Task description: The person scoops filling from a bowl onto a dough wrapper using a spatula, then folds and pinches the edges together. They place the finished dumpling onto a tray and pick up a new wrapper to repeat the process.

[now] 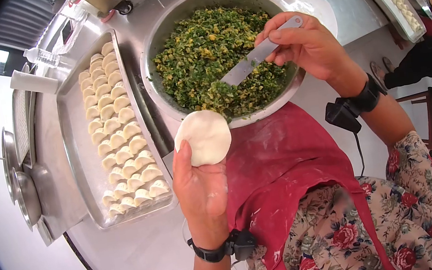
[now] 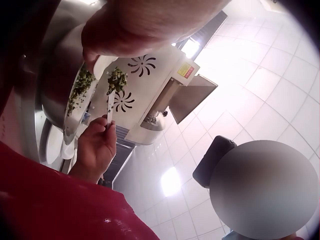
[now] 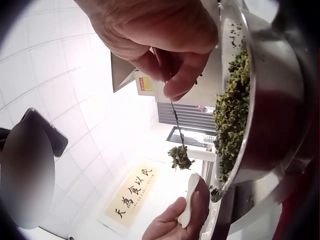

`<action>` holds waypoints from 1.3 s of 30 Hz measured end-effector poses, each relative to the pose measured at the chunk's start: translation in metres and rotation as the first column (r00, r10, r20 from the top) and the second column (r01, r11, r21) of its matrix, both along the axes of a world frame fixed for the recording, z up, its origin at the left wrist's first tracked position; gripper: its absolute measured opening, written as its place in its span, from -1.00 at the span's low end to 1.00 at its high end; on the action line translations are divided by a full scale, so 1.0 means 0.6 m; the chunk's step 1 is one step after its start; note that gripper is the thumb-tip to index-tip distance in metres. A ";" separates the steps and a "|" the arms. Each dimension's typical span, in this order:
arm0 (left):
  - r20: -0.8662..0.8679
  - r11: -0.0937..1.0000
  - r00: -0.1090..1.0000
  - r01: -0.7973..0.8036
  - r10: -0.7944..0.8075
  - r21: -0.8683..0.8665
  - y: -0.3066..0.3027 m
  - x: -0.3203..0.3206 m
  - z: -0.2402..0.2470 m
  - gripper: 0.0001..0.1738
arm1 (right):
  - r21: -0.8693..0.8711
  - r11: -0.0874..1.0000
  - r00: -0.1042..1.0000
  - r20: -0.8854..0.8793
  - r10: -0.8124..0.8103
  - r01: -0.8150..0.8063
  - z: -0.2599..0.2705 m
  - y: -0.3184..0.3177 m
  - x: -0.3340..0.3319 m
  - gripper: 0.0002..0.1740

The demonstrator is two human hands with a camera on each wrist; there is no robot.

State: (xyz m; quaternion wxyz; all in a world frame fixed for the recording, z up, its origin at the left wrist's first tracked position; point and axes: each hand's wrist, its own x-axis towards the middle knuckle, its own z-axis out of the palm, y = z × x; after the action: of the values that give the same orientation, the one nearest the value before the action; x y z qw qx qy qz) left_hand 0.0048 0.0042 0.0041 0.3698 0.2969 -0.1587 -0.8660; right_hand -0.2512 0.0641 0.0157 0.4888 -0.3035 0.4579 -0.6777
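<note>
My left hand [image 1: 201,187] holds a round, flat dumpling wrapper [image 1: 205,136], thumb over its near edge and fingers behind it. A thin metal spatula [image 1: 255,61] is pinched between the thumb and fingers of my right hand [image 1: 306,46]. At its tip sits a clump of filling [image 3: 180,157], just above the wrapper in the right wrist view. Both hands are at the near side of a large steel bowl [image 1: 157,37]. Chopped green and yellow filling [image 1: 192,49] lies heaped in it.
Left of the bowl, a metal tray [image 1: 85,177] carries rows of folded dumplings [image 1: 136,144]. Another tray [image 1: 417,32] of dumplings stands at the far right, near another person [image 1: 428,61]. A white plate [image 1: 319,5] lies behind the bowl. A wooden stool [image 1: 422,98] is at right.
</note>
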 end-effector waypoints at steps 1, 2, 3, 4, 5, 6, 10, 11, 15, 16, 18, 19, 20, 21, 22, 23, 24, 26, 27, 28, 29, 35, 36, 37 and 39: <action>0.002 1.000 1.000 0.002 -0.002 -0.003 0.000 -0.006 0.005 -0.56 | -0.017 1.000 0.999 -0.046 -0.024 0.024 0.008 0.002 0.003 -0.83; 0.004 1.000 1.000 0.004 -0.004 -0.006 0.000 -0.012 0.010 -0.56 | -0.037 0.998 0.995 -0.091 -0.050 0.046 0.016 0.005 0.007 -0.83; -0.019 1.000 1.000 0.017 -0.017 -0.011 0.000 -0.020 0.016 -0.57 | -0.058 0.996 0.988 -0.136 -0.076 0.069 0.024 0.008 0.012 -0.83; -0.042 0.999 0.999 0.031 -0.032 -0.016 -0.001 -0.028 0.022 -0.57 | -0.079 0.994 0.969 -0.228 -0.093 0.077 0.032 0.013 0.019 -0.84; -0.065 0.999 0.997 0.045 -0.046 -0.019 -0.001 -0.036 0.025 -0.57 | -0.099 0.992 0.942 -0.318 -0.110 0.083 0.040 0.019 0.030 -0.85; -0.075 0.999 0.996 0.047 -0.048 -0.015 -0.001 -0.043 0.028 -0.57 | -0.119 0.989 0.906 -0.403 -0.129 0.088 0.044 0.025 0.041 -0.85; -0.109 0.999 0.993 0.048 -0.048 0.001 -0.006 -0.061 0.029 -0.58 | -0.457 0.873 0.401 -0.842 -0.362 -0.171 0.038 0.042 0.073 -0.89; -0.116 0.999 0.992 0.047 -0.046 0.005 -0.008 -0.063 0.027 -0.58 | -0.495 0.828 0.287 -0.859 -0.423 -0.262 0.030 0.045 0.076 -0.87; -0.081 0.999 0.996 0.047 -0.047 0.001 -0.015 -0.057 0.027 -0.58 | -0.457 0.789 0.144 -0.887 -0.439 -0.411 0.013 0.060 0.096 -0.84; -0.077 0.999 0.996 0.042 -0.041 0.010 -0.016 -0.054 0.029 -0.58 | -0.456 0.782 0.155 -0.888 -0.433 -0.425 0.012 0.062 0.096 -0.84; -0.081 0.999 0.996 0.029 -0.028 0.015 -0.018 -0.048 0.028 -0.58 | -0.455 0.768 0.179 -0.889 -0.422 -0.451 0.014 0.068 0.093 -0.84; -0.087 1.000 0.996 0.020 -0.019 0.012 -0.018 -0.045 0.026 -0.58 | -0.452 0.787 0.227 -0.892 -0.392 -0.420 0.021 0.072 0.091 -0.84; -0.094 1.000 0.995 0.012 -0.011 0.010 -0.019 -0.041 0.022 -0.58 | -0.448 0.805 0.275 -0.891 -0.362 -0.389 0.032 0.076 0.087 -0.85; -0.094 1.000 0.996 -0.011 0.011 0.009 -0.021 -0.034 0.019 -0.58 | -0.440 0.823 0.322 -0.886 -0.333 -0.359 0.037 0.078 0.082 -0.85; -0.083 1.000 0.996 -0.028 0.029 0.012 -0.023 -0.030 0.019 -0.58 | -0.432 0.854 0.357 -0.877 -0.322 -0.290 0.035 0.080 0.075 -0.85; -0.072 0.999 0.996 -0.047 0.047 0.015 -0.025 -0.025 0.019 -0.58 | -0.419 0.881 0.393 -0.865 -0.313 -0.220 0.034 0.080 0.068 -0.86; -0.062 0.998 0.996 -0.066 0.066 0.017 -0.027 -0.019 0.020 -0.58 | -0.401 0.903 0.428 -0.850 -0.306 -0.151 0.033 0.079 0.062 -0.86; -0.090 0.995 0.993 -0.078 0.082 0.054 -0.029 -0.007 0.014 -0.58 | -0.355 0.931 0.553 -0.795 -0.251 -0.088 0.023 0.072 0.055 -0.86; -0.087 0.995 0.992 -0.084 0.089 0.061 -0.029 -0.004 0.013 -0.58 | -0.328 0.943 0.612 -0.758 -0.225 -0.060 0.015 0.068 0.052 -0.86; -0.084 0.994 0.992 -0.090 0.095 0.068 -0.028 -0.001 0.012 -0.58 | -0.329 0.942 0.621 -0.752 -0.222 -0.062 0.009 0.063 0.051 -0.86; -0.082 0.994 0.992 -0.090 0.096 0.066 -0.027 0.002 0.011 -0.58 | -0.330 0.942 0.630 -0.745 -0.218 -0.065 0.001 0.056 0.051 -0.87; -0.075 0.994 0.993 -0.085 0.090 0.070 -0.022 0.011 0.008 -0.58 | -0.119 0.992 0.807 -0.590 -0.031 -0.049 -0.017 0.028 0.054 -0.88; -0.073 0.994 0.993 -0.086 0.091 0.069 -0.022 0.011 0.008 -0.58 | -0.057 0.998 0.867 -0.498 0.004 -0.037 -0.019 0.025 0.052 -0.88; -0.071 0.994 0.993 -0.087 0.092 0.068 -0.022 0.011 0.008 -0.58 | -0.039 0.999 0.889 -0.458 0.005 -0.026 -0.020 0.022 0.048 -0.88; -0.085 0.994 0.993 -0.079 0.085 0.070 -0.022 0.011 0.007 -0.58 | -0.002 1.000 0.927 -0.376 0.004 -0.005 -0.023 0.014 0.040 -0.86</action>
State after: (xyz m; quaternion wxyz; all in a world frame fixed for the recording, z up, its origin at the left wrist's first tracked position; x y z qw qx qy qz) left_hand 0.0115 -0.0093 0.0082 0.4017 0.2769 -0.1010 -0.8671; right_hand -0.2275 0.0725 0.0022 0.3932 -0.4295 0.5412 -0.6067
